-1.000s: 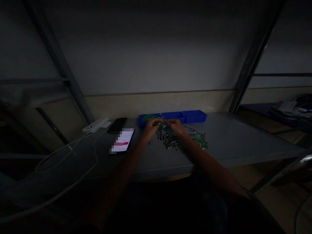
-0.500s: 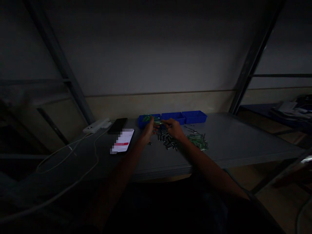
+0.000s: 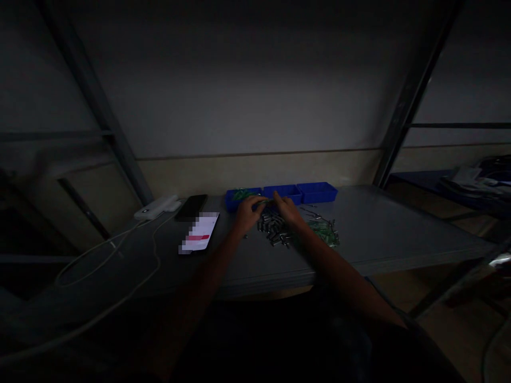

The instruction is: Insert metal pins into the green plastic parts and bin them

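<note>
My left hand and my right hand meet over a heap of small grey metal cylinders on a grey table. Both hands have their fingers pinched together on a small green piece between them, just in front of the blue trays. The left blue tray holds green pieces. A pile of green pieces with metal pins lies to the right of my right forearm. The scene is very dark and fine detail is lost.
Two more blue trays stand in a row at the table's back. A lit phone, a dark phone and a white power bank with a white cable lie at the left. Metal shelf posts rise at both sides.
My left hand rose and turned at the left tray, then came back down. Both hands now sit closer together above the cylinders.
</note>
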